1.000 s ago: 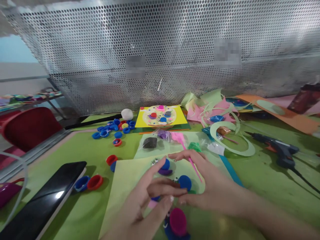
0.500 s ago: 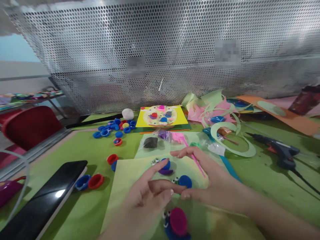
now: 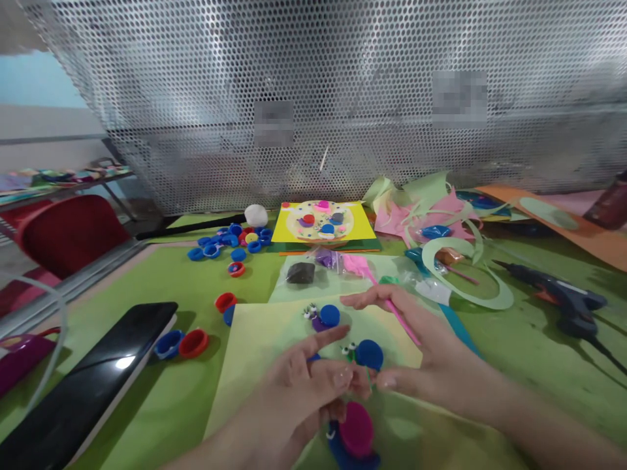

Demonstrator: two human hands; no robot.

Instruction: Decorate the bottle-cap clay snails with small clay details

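Surface: bright green tabletop [image 3: 147, 294], with a pale yellow-green paper sheet [image 3: 264, 339] lying flat at the near edge, under both hands.
Room: a perforated silver metal screen [image 3: 313, 98] stands along the table's far edge; a red chair seat [image 3: 68, 232] is at far left.
Left hand [image 3: 304, 385]: fingers curled, tips meeting the right thumb just over the sheet. I cannot tell whether anything is pinched there.
Right hand [image 3: 421, 352]: fingers spread, with a thin pink plastic stick [image 3: 401, 320] crossing them. Whether it is gripped or merely lying there, I cannot tell.
Nearest piece: a round blue cap figure with googly eyes [image 3: 367, 354] on the sheet, just beyond the meeting fingertips.
Left of sheet: a black slab phone [image 3: 98, 385], screen up; loose blue and red plastic bottle caps [image 3: 230, 238] farther back.
Right side: a black-and-orange glue gun [image 3: 563, 297], well apart from the hands.
Writing: two label patches on the screen are blurred and not legible.
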